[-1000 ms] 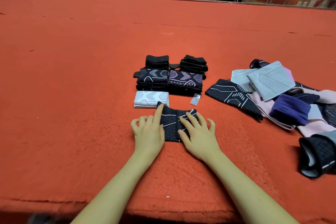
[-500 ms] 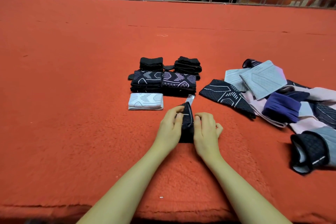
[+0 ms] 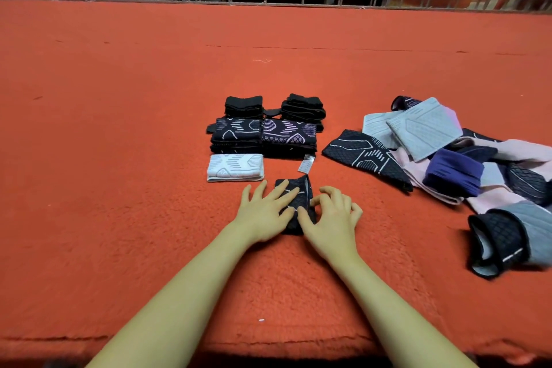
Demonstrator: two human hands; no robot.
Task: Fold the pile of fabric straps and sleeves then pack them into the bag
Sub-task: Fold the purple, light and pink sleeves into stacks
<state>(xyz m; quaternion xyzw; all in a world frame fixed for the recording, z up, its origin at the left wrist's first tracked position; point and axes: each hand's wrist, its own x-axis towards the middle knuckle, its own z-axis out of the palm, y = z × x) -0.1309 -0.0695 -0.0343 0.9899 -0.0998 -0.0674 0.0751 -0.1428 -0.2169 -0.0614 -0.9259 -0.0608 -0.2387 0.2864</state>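
Black white-lined sleeve (image 3: 295, 203), orange-red carpet (image 3: 119, 188)

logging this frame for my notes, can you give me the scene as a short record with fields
surface: orange carpet
in work: black patterned sleeve, folded small
left hand: fingers spread flat, pressing the sleeve
right hand: fingers curled at the sleeve's right edge
folded stacks: beyond the hands, dark ones plus a white sleeve
unfolded pile: to the right, grey, pink, purple and black pieces
bag: not in view

Both forearms bare; left hand (image 3: 266, 212) and right hand (image 3: 331, 224) ungloved, ringless.
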